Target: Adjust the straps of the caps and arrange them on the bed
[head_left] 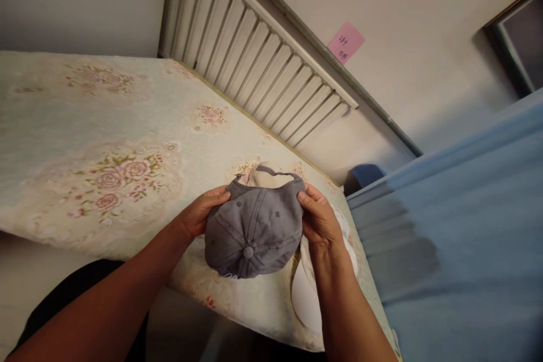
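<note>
Left hand [206,209] pinches one side of the rim of a grey cap [254,232]; right hand [319,215] pinches the opposite side. Cap held between both hands, crown toward the camera, strap opening at the far edge, above a floral cover [148,104]. White brimmed item [305,297] lies on the cover, partly hidden by the right forearm. Beyond: slatted rail [263,65], pink note [347,43] on the wall

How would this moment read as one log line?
left hand: holds gray cap at one side | right hand: holds opposite side | white cap: partly hidden, on floral cloth
</note>
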A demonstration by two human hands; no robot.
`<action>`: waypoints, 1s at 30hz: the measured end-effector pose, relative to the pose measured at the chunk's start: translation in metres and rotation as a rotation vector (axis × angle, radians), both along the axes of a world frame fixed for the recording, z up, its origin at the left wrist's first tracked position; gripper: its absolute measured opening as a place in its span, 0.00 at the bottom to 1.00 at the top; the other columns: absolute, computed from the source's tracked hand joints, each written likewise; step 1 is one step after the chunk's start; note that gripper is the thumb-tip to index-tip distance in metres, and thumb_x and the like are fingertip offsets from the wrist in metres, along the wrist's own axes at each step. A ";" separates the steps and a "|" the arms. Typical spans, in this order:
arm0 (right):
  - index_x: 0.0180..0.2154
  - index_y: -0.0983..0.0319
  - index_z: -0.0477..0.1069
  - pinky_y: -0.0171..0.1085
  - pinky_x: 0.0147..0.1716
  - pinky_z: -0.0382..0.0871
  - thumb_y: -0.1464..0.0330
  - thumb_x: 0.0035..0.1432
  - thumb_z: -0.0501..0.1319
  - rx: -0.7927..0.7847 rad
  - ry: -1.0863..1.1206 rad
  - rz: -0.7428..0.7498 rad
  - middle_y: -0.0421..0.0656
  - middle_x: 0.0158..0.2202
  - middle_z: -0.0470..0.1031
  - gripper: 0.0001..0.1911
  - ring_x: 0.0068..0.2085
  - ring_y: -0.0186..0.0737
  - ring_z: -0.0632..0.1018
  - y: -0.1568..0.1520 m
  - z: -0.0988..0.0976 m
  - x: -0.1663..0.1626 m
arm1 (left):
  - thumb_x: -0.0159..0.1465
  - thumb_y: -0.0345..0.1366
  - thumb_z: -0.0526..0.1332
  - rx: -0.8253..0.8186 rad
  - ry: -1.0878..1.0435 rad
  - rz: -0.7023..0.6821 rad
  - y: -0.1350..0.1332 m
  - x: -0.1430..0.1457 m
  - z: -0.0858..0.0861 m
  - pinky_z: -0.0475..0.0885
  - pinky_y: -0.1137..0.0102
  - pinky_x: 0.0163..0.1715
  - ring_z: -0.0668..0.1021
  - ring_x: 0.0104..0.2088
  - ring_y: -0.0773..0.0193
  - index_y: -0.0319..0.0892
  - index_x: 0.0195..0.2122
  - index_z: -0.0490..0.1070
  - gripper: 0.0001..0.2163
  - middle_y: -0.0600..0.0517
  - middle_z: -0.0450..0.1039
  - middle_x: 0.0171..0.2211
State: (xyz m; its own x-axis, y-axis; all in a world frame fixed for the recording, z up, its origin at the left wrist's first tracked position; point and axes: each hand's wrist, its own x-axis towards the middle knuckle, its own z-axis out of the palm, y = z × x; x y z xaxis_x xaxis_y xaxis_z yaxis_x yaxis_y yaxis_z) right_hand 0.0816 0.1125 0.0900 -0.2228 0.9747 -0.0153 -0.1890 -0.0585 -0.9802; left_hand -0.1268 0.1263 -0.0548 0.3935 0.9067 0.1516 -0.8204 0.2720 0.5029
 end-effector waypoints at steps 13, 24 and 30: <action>0.31 0.62 0.74 0.32 0.27 0.67 0.66 0.43 0.71 0.069 -0.103 0.052 0.37 0.25 0.77 0.12 0.24 0.33 0.74 0.017 0.010 -0.017 | 0.60 0.33 0.61 0.011 0.019 0.044 -0.002 -0.005 0.006 0.73 0.66 0.41 0.79 0.43 0.53 0.39 0.49 0.72 0.15 0.44 0.79 0.42; 0.23 0.61 0.69 0.32 0.25 0.61 0.70 0.48 0.63 0.639 -0.663 0.103 0.33 0.19 0.66 0.05 0.24 0.30 0.67 0.076 0.047 -0.081 | 0.56 0.38 0.65 -0.001 0.056 0.390 0.000 -0.027 0.010 0.75 0.65 0.40 0.80 0.40 0.55 0.43 0.44 0.73 0.14 0.51 0.80 0.37; 0.32 0.60 0.73 0.35 0.36 0.67 0.70 0.50 0.58 0.826 -0.490 -0.135 0.37 0.30 0.73 0.06 0.33 0.35 0.73 0.090 0.029 -0.078 | 0.58 0.40 0.64 0.115 0.149 0.493 0.000 -0.029 0.003 0.74 0.65 0.39 0.79 0.38 0.57 0.44 0.47 0.71 0.16 0.50 0.78 0.37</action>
State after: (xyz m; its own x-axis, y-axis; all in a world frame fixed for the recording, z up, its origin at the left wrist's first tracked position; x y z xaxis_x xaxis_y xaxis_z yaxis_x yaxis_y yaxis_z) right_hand 0.0034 0.2022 0.1188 -0.2595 0.7368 0.6244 0.2969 0.6761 -0.6744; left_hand -0.1554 0.1259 -0.0513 -0.0503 0.9705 0.2359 -0.7546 -0.1917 0.6276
